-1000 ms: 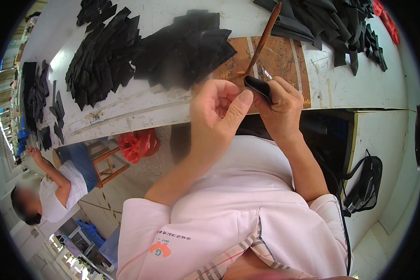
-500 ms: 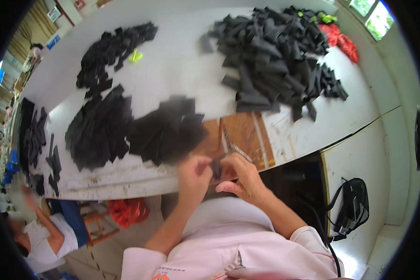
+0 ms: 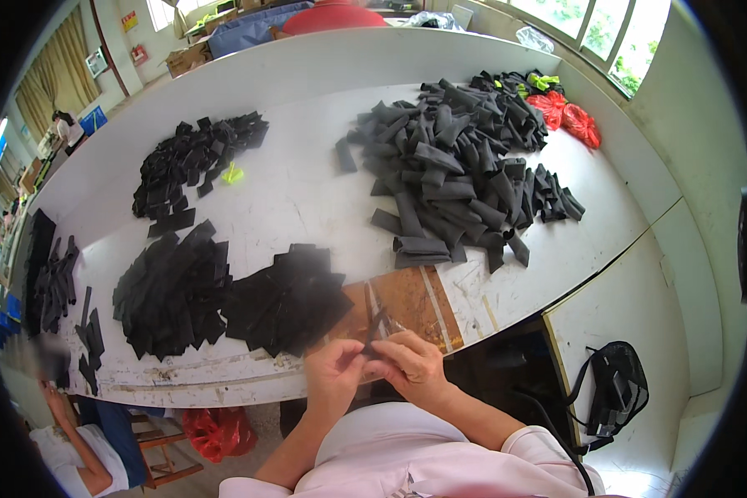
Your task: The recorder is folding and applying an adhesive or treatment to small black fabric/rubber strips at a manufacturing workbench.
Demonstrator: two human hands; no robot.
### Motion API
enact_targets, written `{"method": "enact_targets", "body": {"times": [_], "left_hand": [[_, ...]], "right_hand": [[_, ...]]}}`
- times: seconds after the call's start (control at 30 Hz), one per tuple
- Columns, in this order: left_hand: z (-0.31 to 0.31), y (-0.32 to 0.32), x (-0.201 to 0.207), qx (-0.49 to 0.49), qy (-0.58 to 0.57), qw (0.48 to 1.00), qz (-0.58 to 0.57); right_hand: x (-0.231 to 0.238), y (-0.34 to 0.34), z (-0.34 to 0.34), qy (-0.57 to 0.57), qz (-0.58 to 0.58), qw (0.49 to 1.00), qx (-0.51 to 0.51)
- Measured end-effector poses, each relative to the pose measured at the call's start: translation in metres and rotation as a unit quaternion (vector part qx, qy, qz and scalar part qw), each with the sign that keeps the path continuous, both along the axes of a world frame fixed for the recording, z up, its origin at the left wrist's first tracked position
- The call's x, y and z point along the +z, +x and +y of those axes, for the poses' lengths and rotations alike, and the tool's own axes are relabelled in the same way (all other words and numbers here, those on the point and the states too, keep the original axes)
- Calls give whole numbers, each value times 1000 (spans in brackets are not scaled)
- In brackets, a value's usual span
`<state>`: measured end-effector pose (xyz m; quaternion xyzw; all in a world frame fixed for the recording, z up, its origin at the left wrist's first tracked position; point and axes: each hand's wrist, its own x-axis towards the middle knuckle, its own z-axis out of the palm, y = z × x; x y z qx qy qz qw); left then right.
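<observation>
Near the brown board [image 3: 434,307] on the white surface [image 3: 299,191], the right hand [image 3: 412,365] pinched a black fabric piece [image 3: 375,326]; the left hand [image 3: 332,378] curled beside it, its grip unclear.

Far right on the white bench [image 3: 299,199], red plastic bags [image 3: 581,124] sit beneath a window [image 3: 602,35] with greenery outside; a small yellow-green scrap [image 3: 233,173] lies farther left. Beyond the far edge are a rounded red thing [image 3: 332,17], a blue cover [image 3: 253,31] and a cardboard box [image 3: 187,60]. A tan curtain [image 3: 51,87] hangs far left. Near left, a red bag [image 3: 220,433] lies beside a wooden stool [image 3: 173,475]; near right, a black mesh bag [image 3: 621,386] rests.
</observation>
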<state>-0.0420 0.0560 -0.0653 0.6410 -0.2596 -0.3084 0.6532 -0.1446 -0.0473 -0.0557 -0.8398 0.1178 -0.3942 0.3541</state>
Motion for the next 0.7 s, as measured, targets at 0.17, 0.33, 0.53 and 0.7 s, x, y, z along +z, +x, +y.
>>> {"method": "enact_targets", "body": {"times": [0.17, 0.33, 0.53, 0.7], "left_hand": [[0, -2, 3, 20, 28, 972, -231], [-10, -4, -9, 121, 12, 951, -284], [-10, 13, 19, -43, -123, 920, 371], [-13, 11, 23, -41, 1, 973, 229]], "right_hand": [[-2, 5, -3, -10, 28, 999, 36], [-14, 11, 2, -102, 152, 983, -31], [-14, 11, -12, 225, 68, 971, 34], [11, 5, -21, 664, 84, 724, 166]]}}
